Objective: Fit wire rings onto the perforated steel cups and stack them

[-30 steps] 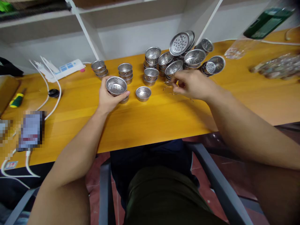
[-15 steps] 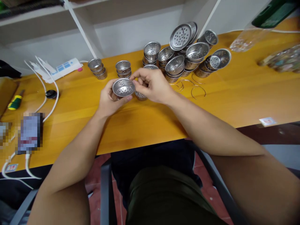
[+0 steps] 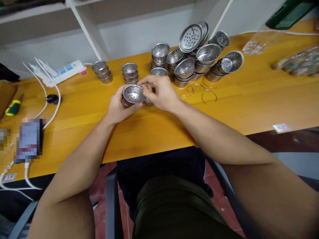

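Note:
My left hand (image 3: pixel 119 105) is closed round a perforated metal cup (image 3: pixel 134 94), its open mouth tilted up toward me. At the cup's right rim my right hand (image 3: pixel 159 92) pinches with thumb and forefinger; whatever is between those fingertips is too small or hidden to make out. Partly covered by my right hand, another perforated cup (image 3: pixel 149 101) stands on the table just behind. Thin curved wires (image 3: pixel 209 96) lie on the wood to the right of my right hand.
Stacked perforated cups (image 3: pixel 130 70) stand behind my hands, another stack (image 3: pixel 101 69) to their left, and a larger cluster (image 3: pixel 184 68) at right. A power strip (image 3: pixel 66 73), screwdriver (image 3: pixel 14 107) and phone (image 3: pixel 29 139) lie left. A plastic bottle (image 3: pixel 261 39) is far right.
The held cup has tilted slightly and shifted a little to the right, showing more of its side wall. My right hand stays pinched at its rim. The camera view has moved slightly.

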Available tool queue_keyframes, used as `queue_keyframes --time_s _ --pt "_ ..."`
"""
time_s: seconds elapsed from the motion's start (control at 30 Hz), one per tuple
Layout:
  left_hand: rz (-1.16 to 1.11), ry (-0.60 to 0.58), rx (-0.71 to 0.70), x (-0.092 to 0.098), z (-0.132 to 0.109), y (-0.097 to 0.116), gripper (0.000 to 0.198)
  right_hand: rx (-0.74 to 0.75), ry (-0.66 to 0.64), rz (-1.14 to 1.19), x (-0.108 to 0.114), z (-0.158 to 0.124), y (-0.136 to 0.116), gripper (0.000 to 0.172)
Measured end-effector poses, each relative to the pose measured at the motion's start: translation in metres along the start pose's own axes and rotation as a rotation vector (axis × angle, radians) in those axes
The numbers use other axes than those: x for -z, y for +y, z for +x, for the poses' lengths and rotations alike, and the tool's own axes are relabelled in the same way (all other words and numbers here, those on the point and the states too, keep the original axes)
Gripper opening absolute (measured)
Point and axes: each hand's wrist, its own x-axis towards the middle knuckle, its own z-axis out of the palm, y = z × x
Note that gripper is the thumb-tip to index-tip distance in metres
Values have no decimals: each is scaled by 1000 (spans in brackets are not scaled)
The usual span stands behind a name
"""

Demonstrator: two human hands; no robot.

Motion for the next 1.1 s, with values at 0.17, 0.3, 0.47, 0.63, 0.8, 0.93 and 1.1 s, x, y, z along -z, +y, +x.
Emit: queue_keyframes --time_s 0.17,0.3,0.47,0.63,0.8,0.93,1.1 --pt "29 -22 -38 0 2 3 101 7 19 -7 0 -1 1 10" --pt "56 -14 -53 1 2 2 107 2 18 -26 -1 -1 0 12" --pt "37 -14 -51 3 0 -3 111 -6 59 -42 -5 -4 -8 15" --pt "-12 -16 -17 8 2 -8 112 -31 71 -22 -6 -6 -11 10" --pt "-42 -30 -60 8 4 -11 113 -27 80 -53 -6 -7 -12 13" --pt "-38 20 -32 7 5 -12 115 -15 80 -71 -4 -7 -13 14" --pt "-225 87 116 10 6 -10 107 6 72 -10 -3 -8 -13 17"
